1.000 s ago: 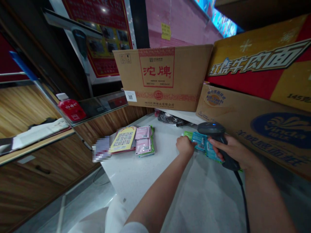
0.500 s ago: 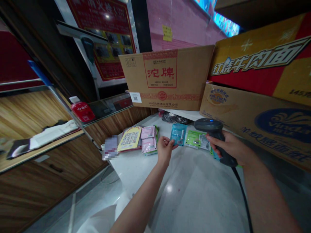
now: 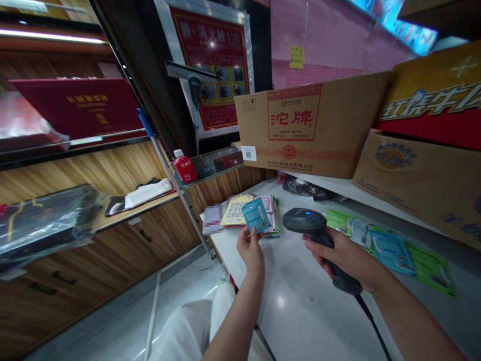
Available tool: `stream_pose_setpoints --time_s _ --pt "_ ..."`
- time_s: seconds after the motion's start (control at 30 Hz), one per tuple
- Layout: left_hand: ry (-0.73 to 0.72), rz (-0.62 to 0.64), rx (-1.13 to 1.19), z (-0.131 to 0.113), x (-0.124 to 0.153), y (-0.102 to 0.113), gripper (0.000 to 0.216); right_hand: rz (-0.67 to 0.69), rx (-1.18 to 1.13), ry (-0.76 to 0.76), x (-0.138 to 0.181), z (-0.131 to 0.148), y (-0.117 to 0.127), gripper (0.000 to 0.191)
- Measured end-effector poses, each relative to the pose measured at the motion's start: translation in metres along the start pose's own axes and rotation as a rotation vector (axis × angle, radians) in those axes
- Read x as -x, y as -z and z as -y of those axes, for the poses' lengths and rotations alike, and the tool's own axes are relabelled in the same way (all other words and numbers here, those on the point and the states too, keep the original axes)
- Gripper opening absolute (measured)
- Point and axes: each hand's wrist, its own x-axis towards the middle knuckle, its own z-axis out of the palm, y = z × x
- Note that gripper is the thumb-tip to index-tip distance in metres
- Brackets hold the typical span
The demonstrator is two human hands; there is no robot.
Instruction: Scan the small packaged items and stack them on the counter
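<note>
Between thumb and fingers, my left hand (image 3: 251, 251) pinches a blue packet (image 3: 256, 214) by its lower edge. It is held up in front of a pile with a yellow printed sheet (image 3: 235, 210) and pink packets (image 3: 271, 204). My right hand (image 3: 347, 255) is wrapped round the handle of a black barcode scanner (image 3: 306, 220), whose head points left toward the packet; a small blue light shows on top. Beyond the right hand lie a green packet (image 3: 338, 220), another blue packet (image 3: 391, 250) and a further green packet (image 3: 432, 268).
A large cardboard carton (image 3: 338, 125) stands at the back of the white table (image 3: 300, 311). More cartons (image 3: 421, 170) are stacked on the right. A red bottle (image 3: 185, 168) sits on the glass ledge, near a leaning pole (image 3: 165, 160). The scanner's cable (image 3: 372, 321) trails toward the front.
My left hand has lifted the blue packet off the table and carried it left, over the pile. The scanner has shifted away from the row of packets. The view has turned left.
</note>
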Motion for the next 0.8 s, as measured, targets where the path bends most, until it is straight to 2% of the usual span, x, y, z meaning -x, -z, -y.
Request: stream_pose_setpoints --time_s 0.37,0.53,0.67,0.73,0.8 --pt "-0.057 -0.101 -0.025 0.003 -0.003 0.002 0.026 0.056 0.047 -0.037 -0.003 -0.005 -0.007 0.031" --pt "-0.028 -0.093 0.066 0.002 -0.003 0.002 0.033 0.081 0.047 -0.021 -0.003 -0.004 -0.007 0.031" --pt "0.001 -0.136 0.100 -0.004 -0.001 0.004 0.041 0.046 0.020 -0.011 -0.004 -0.005 -0.005 0.031" --pt "0.043 -0.110 0.064 -0.007 -0.003 0.003 0.046 0.020 0.005 -0.006 -0.004 -0.005 -0.001 0.032" --pt "0.085 -0.033 0.011 -0.011 -0.007 -0.001 0.049 -0.008 -0.004 0.000 -0.003 -0.004 0.003 0.032"
